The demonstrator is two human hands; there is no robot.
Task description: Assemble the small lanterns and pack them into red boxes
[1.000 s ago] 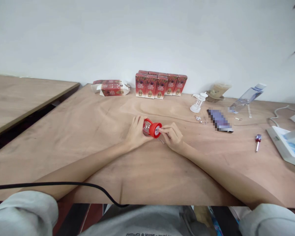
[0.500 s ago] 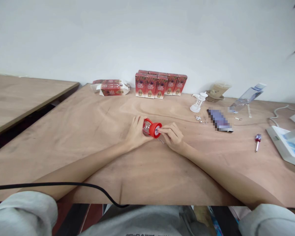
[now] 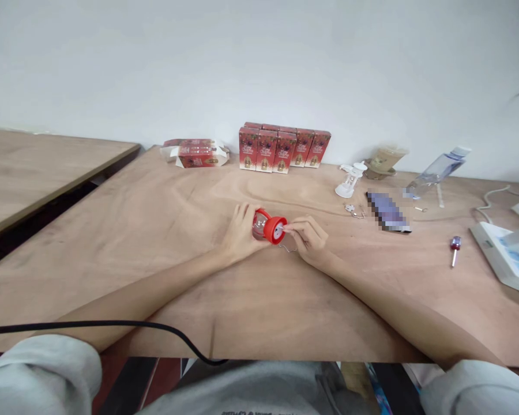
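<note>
A small red lantern (image 3: 269, 226) with a clear middle lies on its side on the wooden table (image 3: 155, 242). My left hand (image 3: 239, 233) is wrapped round its left end and holds it down. My right hand (image 3: 308, 238) is pinched at the lantern's red base, its fingertips on a small light part there. A thin wire piece (image 3: 288, 248) lies on the table just under my right hand.
Red boxes (image 3: 281, 148) stand in a row by the wall, with an open one (image 3: 195, 153) lying to their left. To the right are a white lantern (image 3: 349, 180), a phone (image 3: 387, 211), a small screwdriver (image 3: 454, 249), a plastic bottle (image 3: 436, 170) and a white device (image 3: 506, 256). A black cable (image 3: 112, 326) crosses the near edge.
My right hand has shifted slightly to the right, with its fingertips still at the lantern's base. The left hand and the lantern have hardly moved.
</note>
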